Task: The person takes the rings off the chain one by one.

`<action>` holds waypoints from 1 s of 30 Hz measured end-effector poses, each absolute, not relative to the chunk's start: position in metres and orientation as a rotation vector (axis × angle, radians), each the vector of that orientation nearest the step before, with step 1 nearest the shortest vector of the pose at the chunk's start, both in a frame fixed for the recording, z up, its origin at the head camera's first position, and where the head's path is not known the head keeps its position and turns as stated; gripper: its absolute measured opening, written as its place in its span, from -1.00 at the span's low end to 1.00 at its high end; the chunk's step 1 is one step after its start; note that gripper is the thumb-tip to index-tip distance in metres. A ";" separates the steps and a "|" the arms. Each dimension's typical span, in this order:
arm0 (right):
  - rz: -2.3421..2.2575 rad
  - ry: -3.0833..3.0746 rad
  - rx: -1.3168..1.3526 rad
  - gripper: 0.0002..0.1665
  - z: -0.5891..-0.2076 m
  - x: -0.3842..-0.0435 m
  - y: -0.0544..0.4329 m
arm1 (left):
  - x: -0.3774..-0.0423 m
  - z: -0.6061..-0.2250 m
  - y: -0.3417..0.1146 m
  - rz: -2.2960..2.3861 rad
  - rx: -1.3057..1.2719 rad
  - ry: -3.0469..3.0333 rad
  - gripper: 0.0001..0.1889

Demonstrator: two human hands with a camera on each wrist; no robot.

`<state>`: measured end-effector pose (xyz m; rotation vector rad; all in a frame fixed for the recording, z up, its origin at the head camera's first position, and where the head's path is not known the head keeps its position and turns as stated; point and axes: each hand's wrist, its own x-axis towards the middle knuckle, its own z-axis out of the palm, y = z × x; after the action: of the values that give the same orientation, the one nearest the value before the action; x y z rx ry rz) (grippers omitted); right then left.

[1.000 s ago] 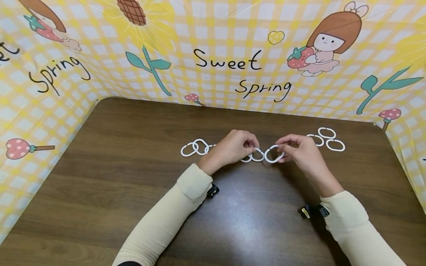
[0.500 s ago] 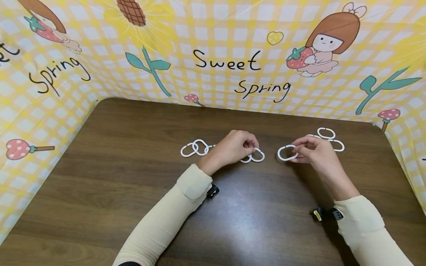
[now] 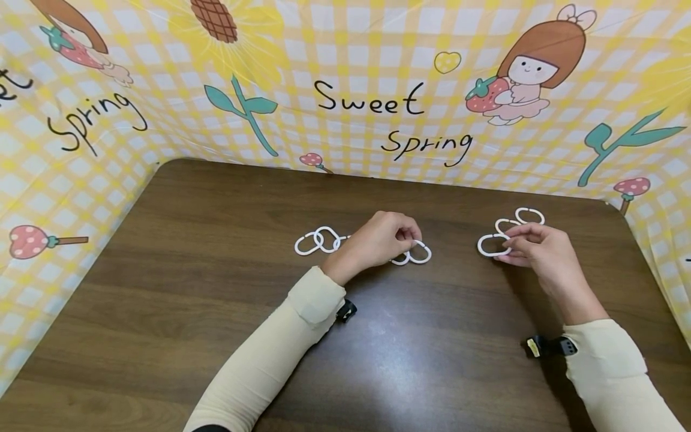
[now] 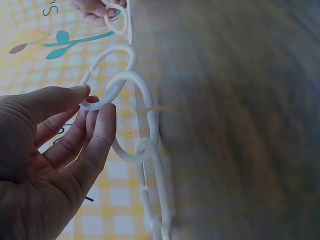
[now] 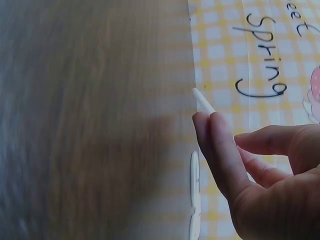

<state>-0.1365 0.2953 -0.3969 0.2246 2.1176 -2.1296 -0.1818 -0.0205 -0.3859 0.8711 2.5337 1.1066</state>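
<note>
My left hand [image 3: 378, 240] pinches the end link [image 3: 430, 255] of a chain of white plastic oval links between thumb and fingers. In the left wrist view, this link [image 4: 134, 57] hooks through the one below, and the chain [image 4: 159, 185] runs on down. The chain's far end [image 3: 296, 246] lies on the table left of that hand; its middle is hidden behind the hand. My right hand [image 3: 550, 258] pinches a separate white link [image 3: 479, 246] by its right end, a gap away from the chain. It shows edge-on as a thin link [image 5: 201, 99] in the right wrist view.
Loose white links lie at the back right of the brown wooden table [image 3: 216, 336], one link [image 3: 543, 217] behind the right hand and partly covered others beside it. A yellow checked cloth [image 3: 345, 54] with printed drawings stands along the back and sides.
My right hand has carried its link rightward, away from the chain's end and toward the loose links, now covering some of them. The left hand stays in place with its pinch.
</note>
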 end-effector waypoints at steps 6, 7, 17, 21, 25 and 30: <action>-2.146 2.108 0.294 -0.68 -0.400 -0.138 0.306 | -0.181 -0.385 -0.021 1.114 0.872 2.524 -0.87; -2.145 2.105 0.308 -0.68 -0.401 -0.138 0.307 | -0.181 -0.385 -0.021 1.115 0.870 2.522 -0.87; -2.099 2.093 0.434 -0.64 -0.401 -0.138 0.315 | -0.181 -0.385 -0.021 1.117 0.876 2.518 -0.86; -2.063 2.125 0.446 -0.65 -0.402 -0.138 0.317 | -0.181 -0.385 -0.021 1.116 0.874 2.518 -0.87; -1.989 2.176 0.463 -0.66 -0.403 -0.139 0.318 | -0.181 -0.384 -0.021 1.116 0.867 2.517 -0.87; -1.914 2.223 0.489 -0.71 -0.404 -0.142 0.319 | -0.181 -0.384 -0.021 1.115 0.860 2.517 -0.88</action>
<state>-0.1418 0.3187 -0.4038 0.4887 2.2226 -1.9143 -0.1809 -0.0212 -0.3842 0.8604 2.5165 1.1151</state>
